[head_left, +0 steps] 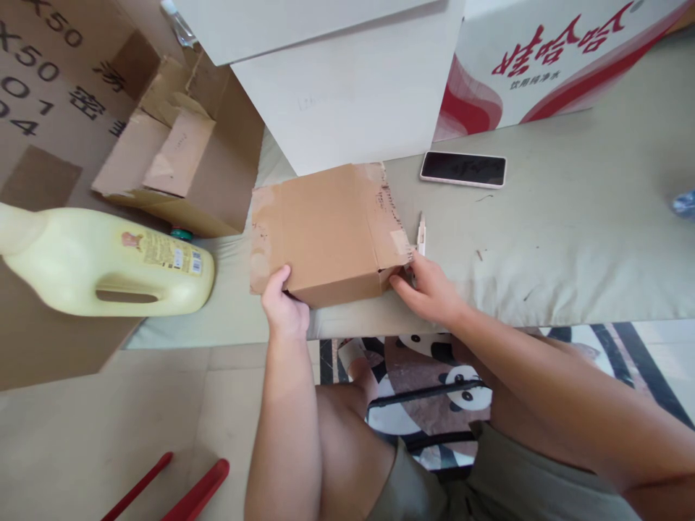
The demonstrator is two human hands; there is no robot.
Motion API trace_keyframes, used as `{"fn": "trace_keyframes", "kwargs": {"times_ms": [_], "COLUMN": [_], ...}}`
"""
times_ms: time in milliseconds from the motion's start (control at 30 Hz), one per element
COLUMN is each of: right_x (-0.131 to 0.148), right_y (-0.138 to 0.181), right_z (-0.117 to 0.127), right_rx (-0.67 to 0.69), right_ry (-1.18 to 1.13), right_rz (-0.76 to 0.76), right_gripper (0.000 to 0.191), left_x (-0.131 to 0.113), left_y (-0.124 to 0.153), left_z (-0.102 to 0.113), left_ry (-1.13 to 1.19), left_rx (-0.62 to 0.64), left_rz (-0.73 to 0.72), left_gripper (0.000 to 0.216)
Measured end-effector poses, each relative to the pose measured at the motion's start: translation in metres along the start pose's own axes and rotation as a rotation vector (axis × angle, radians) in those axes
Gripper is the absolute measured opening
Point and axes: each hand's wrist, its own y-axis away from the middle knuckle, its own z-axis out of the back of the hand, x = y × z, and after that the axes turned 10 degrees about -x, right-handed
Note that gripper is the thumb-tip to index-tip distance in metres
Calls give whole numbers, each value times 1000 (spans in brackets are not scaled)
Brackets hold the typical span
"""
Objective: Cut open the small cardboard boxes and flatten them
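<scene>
A brown cardboard box [326,224] sits on the cloth-covered surface in front of me, its side flaps scuffed and torn along the right edge. My left hand [285,307] grips its near left corner, thumb on top and the other fingers hidden underneath. At the near right corner, my right hand [426,289] is closed on the box's edge, with some fingertips out of sight. Just beyond the right fingers lies a white utility knife [422,233], partly covered by the hand.
A phone [463,168] lies behind the knife, before a red-and-white carton [543,72]. A large white box [352,94] stands at the back. Leftward are an open cardboard box [217,166] and a yellow jug [163,282]. Red handles [200,492] show at lower left.
</scene>
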Motion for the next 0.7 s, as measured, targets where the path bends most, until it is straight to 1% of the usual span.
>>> {"fn": "trace_keyframes", "kwargs": {"times_ms": [133, 400, 567, 700], "right_x": [2, 0, 1, 2], "right_y": [0, 0, 1, 2], "right_z": [1, 1, 0, -1], "right_rx": [2, 12, 8, 13], "right_ry": [8, 8, 18, 38], "right_rz": [0, -1, 14, 11], "right_gripper": [6, 7, 8, 10], "left_x": [0, 0, 1, 2], "left_y": [0, -1, 0, 3], "left_z": [0, 0, -1, -4], "left_ry": [-39, -40, -18, -58], "left_rx": [-25, -5, -51, -95], "left_rz": [8, 1, 25, 20], "left_gripper": [29, 27, 26, 24]}}
